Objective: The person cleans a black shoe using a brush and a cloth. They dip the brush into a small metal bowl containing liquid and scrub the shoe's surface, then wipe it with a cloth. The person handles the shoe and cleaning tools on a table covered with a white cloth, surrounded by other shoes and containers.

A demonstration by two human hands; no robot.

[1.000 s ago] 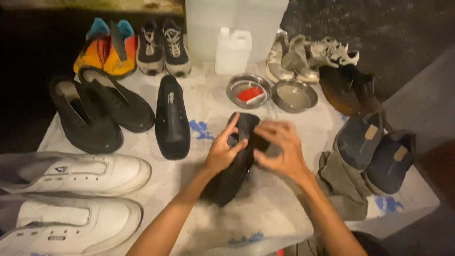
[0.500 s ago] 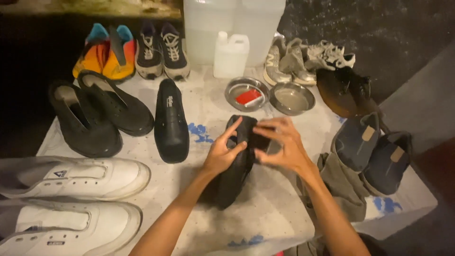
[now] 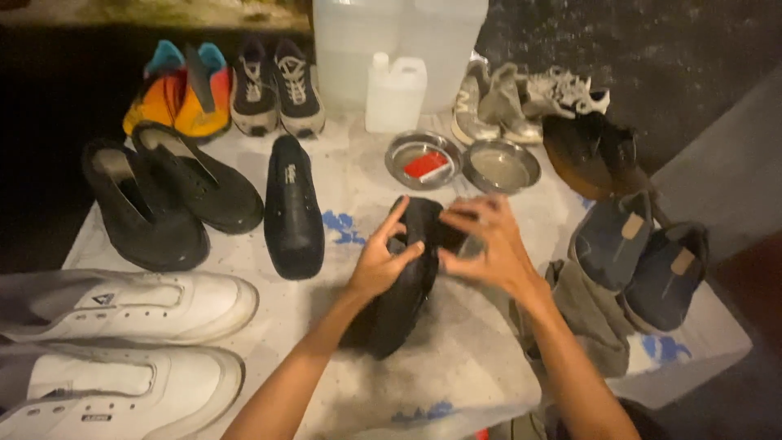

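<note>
Black shoe (image 3: 399, 301) sits mid-counter (image 3: 358, 195), just right of the lone black slip-on (image 3: 289, 208) and on the near side of the two steel dishes. Long axis runs diagonal: far end up toward the dishes, near end down-left toward the person. Can't say which end is the toe, too dark.

Left hand (image 3: 379, 265) grips the far-left edge of the shoe, thumb and fingers spread and pressed on it. Right hand (image 3: 489, 248) covers the far-right end, fingers curled over the upper. So both grips are clamped on the black shoe, at its far end; the near half sticks out free below the left wrist and rests on a grey cloth (image 3: 456, 367).

Hidden: far end of the shoe under both hands; something small and dark under the right fingertips, possibly the tongue or an insole.

Left dish (image 3: 422, 159) holds a red block; right dish (image 3: 500, 167) is beside it. White jug (image 3: 395, 94) behind the dishes.
</note>
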